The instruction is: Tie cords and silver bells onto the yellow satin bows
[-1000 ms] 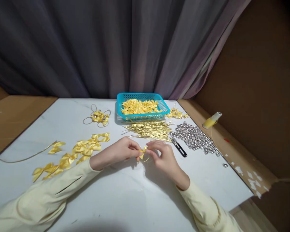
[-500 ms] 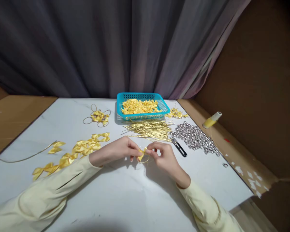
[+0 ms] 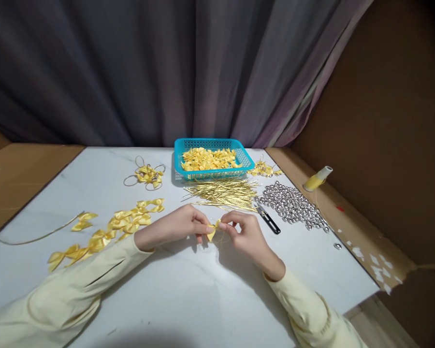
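Between my two hands is a small yellow ribbon bow, held just above the white table. My left hand pinches the bow's left side between thumb and fingers. On its right side, my right hand is closed in a pinch on the bow. A thin cord hangs in a faint loop below the fingers; which hand grips it I cannot tell. To the left of my left hand lies a row of yellow bows. Black-handled thread snips lie beyond my right hand.
A blue basket of yellow bows stands at the back, with gold twist ties before it. Silver beads are heaped on the right, near a thread spool. A looped bow cluster lies back left.
The cord loop under the bow has shifted and shows more faintly now. Both hands keep nearly the same place and grip.
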A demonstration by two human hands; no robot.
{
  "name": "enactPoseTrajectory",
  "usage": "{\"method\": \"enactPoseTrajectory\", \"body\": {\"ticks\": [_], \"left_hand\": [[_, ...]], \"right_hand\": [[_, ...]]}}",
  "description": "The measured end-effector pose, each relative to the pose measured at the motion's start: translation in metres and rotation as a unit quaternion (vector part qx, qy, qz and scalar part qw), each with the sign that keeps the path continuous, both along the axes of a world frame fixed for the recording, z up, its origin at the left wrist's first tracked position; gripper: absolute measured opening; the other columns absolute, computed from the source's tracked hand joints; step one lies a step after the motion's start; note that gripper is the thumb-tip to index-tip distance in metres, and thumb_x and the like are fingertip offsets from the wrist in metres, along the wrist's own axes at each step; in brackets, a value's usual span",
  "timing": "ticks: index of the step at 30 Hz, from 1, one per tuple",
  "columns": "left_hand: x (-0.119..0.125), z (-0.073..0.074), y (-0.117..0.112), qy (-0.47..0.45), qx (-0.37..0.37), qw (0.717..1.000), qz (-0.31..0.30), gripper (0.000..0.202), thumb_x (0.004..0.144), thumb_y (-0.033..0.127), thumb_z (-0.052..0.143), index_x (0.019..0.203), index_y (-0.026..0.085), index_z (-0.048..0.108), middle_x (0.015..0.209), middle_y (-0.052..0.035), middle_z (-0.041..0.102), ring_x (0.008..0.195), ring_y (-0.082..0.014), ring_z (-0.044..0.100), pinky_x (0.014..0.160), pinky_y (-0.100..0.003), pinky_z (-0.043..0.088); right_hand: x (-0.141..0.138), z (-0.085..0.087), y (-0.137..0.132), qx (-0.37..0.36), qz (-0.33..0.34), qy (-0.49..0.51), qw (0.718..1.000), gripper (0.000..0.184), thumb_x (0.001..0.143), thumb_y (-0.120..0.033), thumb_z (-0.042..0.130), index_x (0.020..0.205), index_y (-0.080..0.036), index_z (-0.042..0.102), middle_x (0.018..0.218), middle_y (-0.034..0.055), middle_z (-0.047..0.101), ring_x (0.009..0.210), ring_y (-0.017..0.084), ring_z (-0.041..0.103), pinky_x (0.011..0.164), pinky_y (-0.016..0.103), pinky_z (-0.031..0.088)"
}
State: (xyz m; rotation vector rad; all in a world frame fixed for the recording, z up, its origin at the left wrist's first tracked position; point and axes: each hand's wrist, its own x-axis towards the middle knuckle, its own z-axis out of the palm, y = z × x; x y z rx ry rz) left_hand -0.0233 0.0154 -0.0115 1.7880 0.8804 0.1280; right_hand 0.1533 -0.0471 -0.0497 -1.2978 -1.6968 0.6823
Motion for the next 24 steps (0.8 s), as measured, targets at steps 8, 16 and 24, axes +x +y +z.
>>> {"method": "enactPoseTrajectory", "body": {"ticks": [8, 16, 24], "left_hand": [[0.0, 0.0, 0.001, -0.009, 0.041, 0.999, 0.033, 0.024, 0.076, 0.033, 0.056, 0.068, 0.016, 0.072, 0.06, -0.002, 0.066, 0.055, -0.013, 0.054, 0.055, -0.022, 0.039], [0.004, 0.009, -0.007, -0.014, 0.071, 0.987, 0.14, 0.027, 0.075, 0.038, 0.057, 0.065, 0.016, 0.068, 0.054, 0.0021, 0.06, 0.045, -0.0096, 0.04, 0.045, -0.022, 0.027], [0.006, 0.011, -0.011, -0.037, 0.058, 0.98, 0.188, 0.032, 0.076, 0.042, 0.059, 0.06, 0.016, 0.067, 0.066, -0.0009, 0.067, 0.051, -0.0098, 0.04, 0.049, -0.024, 0.027]], "right_hand": [[0.002, 0.009, 0.001, 0.105, -0.05, 0.009, 0.993, 0.014, 0.079, -0.015, 0.056, 0.067, -0.019, 0.064, 0.079, 0.0061, 0.066, 0.08, 0.019, 0.058, 0.075, 0.032, 0.043], [-0.005, 0.018, -0.015, 0.026, -0.033, 0.032, 0.999, 0.018, 0.082, -0.02, 0.052, 0.067, -0.016, 0.061, 0.056, 0.0002, 0.058, 0.049, 0.011, 0.046, 0.049, 0.022, 0.035], [-0.01, 0.012, -0.013, -0.002, -0.053, 0.014, 0.999, 0.022, 0.082, -0.021, 0.049, 0.062, -0.015, 0.058, 0.05, -0.0018, 0.053, 0.045, 0.009, 0.043, 0.046, 0.02, 0.032]]}}
